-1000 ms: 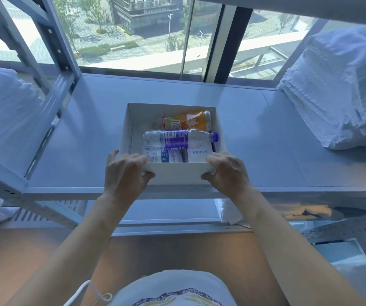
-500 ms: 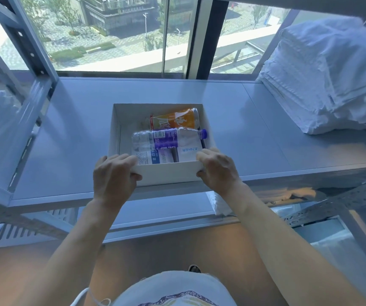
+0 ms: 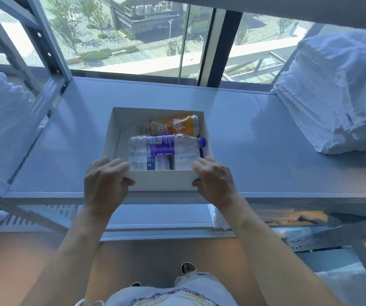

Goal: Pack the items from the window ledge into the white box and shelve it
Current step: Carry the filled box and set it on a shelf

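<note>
Resting on the grey shelf [image 3: 232, 138], the white box [image 3: 162, 180] sits with its near wall just inside the shelf's front edge. Both hands clamp that near wall at its two corners — the left hand [image 3: 104, 182] wraps the left corner, fingers curled over the rim and thumb pressed on the outer face, and the right hand [image 3: 213, 180] does the same on the right corner. Inside the box, beyond the hands, a water bottle [image 3: 166, 144] with a purple label lies on its side, an orange packet [image 3: 173, 127] behind it and a white carton [image 3: 186, 161] printed ANKER nearest the gripped wall. Folded white linen [image 3: 336, 96] is stacked at the shelf's right end, well apart from the box.
</note>
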The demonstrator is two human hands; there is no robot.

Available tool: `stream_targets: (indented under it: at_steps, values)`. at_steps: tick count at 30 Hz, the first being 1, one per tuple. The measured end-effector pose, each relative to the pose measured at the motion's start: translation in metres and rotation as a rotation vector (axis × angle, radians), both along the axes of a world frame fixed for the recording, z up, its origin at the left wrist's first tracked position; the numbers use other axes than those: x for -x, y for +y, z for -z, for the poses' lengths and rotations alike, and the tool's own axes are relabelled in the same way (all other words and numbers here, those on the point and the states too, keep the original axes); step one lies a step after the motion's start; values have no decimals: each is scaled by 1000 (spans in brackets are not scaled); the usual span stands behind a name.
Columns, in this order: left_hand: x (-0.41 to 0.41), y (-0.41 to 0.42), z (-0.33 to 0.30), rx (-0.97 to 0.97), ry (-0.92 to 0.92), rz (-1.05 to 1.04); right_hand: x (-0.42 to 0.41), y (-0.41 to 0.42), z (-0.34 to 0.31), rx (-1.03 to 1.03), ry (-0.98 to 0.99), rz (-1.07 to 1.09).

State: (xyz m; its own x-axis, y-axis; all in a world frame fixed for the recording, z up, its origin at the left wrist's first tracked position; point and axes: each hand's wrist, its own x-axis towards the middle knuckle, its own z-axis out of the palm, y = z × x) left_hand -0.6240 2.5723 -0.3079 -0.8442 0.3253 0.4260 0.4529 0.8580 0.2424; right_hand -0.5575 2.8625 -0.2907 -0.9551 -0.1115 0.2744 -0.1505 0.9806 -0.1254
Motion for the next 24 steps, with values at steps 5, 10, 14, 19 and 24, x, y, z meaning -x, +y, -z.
stream_targets:
  at_steps: [5, 10, 14, 19, 24]
  values:
    - [-19, 21, -4, -30, 30, -104, 21, 27, -4, -26, 34, -145]
    - [-44, 30, -9, -36, 78, -268, 46, 40, -11, -11, 74, -318]
    - [-71, 26, -19, -25, 117, -421, 64, 32, -17, -11, 119, -458]
    - [-119, 14, -33, 0, 138, -612, 72, 3, -25, 26, 147, -642]
    - [-174, -4, -41, 35, 145, -775, 61, -41, -35, 51, 158, -811]
